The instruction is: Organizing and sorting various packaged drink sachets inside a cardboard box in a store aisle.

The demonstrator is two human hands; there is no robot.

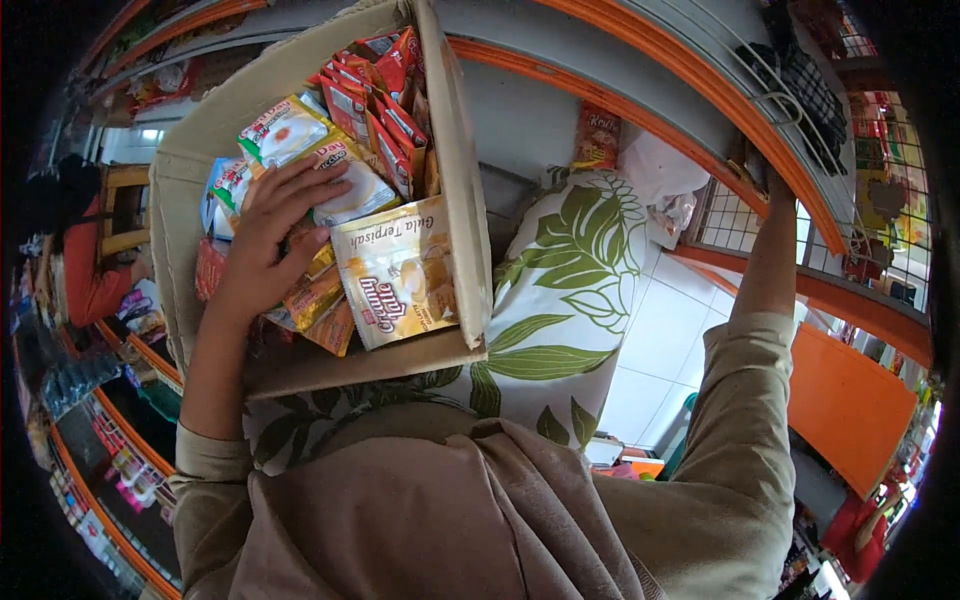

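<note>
A cardboard box (466, 190) full of sachets rests over the leaf-patterned cloth on my lap. My left hand (285, 225) lies in it, palm down with fingers stretched, on white and yellow sachets (358, 186). Beside its thumb is a larger cream and gold sachet (398, 274). Red sachets (372, 95) stand packed in a row at the box's far end, and orange ones (328, 318) lie under my wrist. My right forearm (768, 265) reaches up to the orange-edged shelf (700, 150) on the right. The shelf edge hides most of that hand and its fingers.
A white cushion-like cloth with green leaves (565, 270) is beside the box. A red packet (597, 137) and a white plastic bag (665, 170) are beyond it. White floor tiles (650, 365) show at right. An orange panel (850, 405) and stocked shelves (120, 455) flank me.
</note>
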